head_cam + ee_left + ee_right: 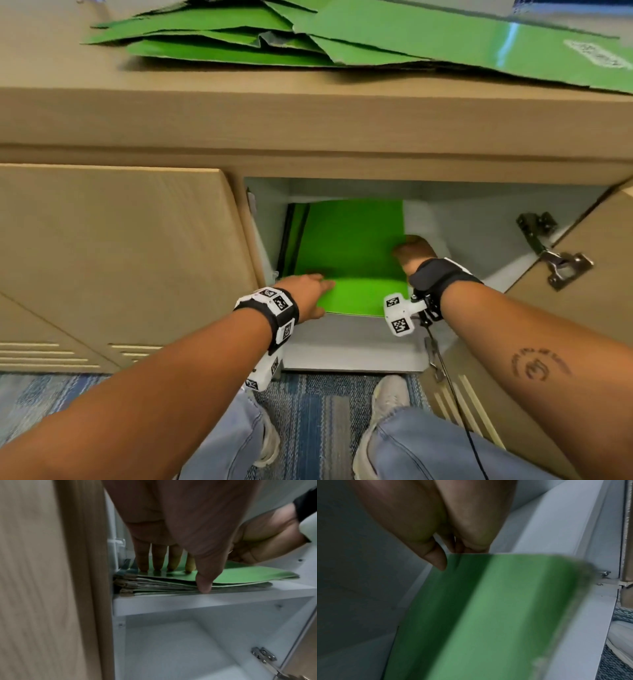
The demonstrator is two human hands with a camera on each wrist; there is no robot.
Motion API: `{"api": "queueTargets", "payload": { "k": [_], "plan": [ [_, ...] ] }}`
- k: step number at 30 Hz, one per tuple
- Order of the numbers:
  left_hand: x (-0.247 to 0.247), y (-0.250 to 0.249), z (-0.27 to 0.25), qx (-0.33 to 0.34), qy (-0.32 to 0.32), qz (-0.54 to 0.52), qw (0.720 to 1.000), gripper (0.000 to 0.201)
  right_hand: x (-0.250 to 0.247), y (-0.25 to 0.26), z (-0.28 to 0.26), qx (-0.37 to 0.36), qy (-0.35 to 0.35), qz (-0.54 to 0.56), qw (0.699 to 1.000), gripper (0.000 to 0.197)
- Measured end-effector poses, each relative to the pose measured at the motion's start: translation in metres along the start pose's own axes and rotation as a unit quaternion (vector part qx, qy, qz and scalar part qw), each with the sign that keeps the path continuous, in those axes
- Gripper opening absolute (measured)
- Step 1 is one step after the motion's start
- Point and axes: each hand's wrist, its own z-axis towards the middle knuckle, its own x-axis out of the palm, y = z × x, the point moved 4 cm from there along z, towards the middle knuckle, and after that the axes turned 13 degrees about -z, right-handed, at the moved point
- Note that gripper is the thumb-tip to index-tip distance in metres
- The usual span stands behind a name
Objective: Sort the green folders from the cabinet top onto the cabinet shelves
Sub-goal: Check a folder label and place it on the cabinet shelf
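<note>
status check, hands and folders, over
Left hand flat, fingertips pressing the folder stack on the upper shelf. Right hand grips the stack's right edge. More folders wait on the cabinet top. Nothing blocking.

Folders on the cabinet top (394,37): you see matte green, one with a whitish scuffed label patch.
Folder stack on the shelf (349,246): bright green on top; greyish-white worn edges.
Cabinet doors (113,253): pale wood grain, beige.
Cabinet interior (171,642): your view shows plain light grey.
Carpet (318,418): blue and grey woven blocks.
Wrist bands (442,277): black, with white black-patterned marker cubes.
Jeans (428,445): light blue.
</note>
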Motion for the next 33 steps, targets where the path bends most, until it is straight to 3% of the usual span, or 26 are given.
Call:
{"api": "queueTargets", "payload": {
  "k": [3,10,17,20,25,29,33],
  "plan": [
    [0.001,0.008,0.009,-0.018,0.014,0.002,1.000,0.062,0.017,0.004,0.006,0.000,0.033,-0.086,0.996,0.023],
    [0.002,0.014,0.018,-0.037,0.001,-0.009,0.999,0.057,0.037,0.004,0.006,0.008,0.017,-0.096,0.995,0.041],
    [-0.003,0.012,0.013,-0.062,-0.011,-0.008,0.998,0.054,0.038,0.009,-0.005,0.009,0.061,-0.168,0.984,0.057],
    [-0.010,0.010,0.009,-0.067,-0.031,-0.045,0.996,0.055,0.032,0.019,-0.011,-0.001,0.033,-0.144,0.989,0.050],
    [-0.036,-0.007,-0.009,-0.025,-0.111,-0.114,0.987,0.059,0.018,0.041,-0.037,-0.085,0.001,-0.055,0.995,0.024],
    [-0.067,-0.030,-0.039,0.034,-0.185,-0.127,0.974,0.053,-0.012,0.062,-0.084,-0.145,-0.060,0.032,0.987,0.019],
    [-0.103,-0.058,-0.072,0.065,-0.246,-0.120,0.960,0.049,-0.042,0.094,-0.139,-0.216,-0.070,0.048,0.973,0.014]
  ]
}}
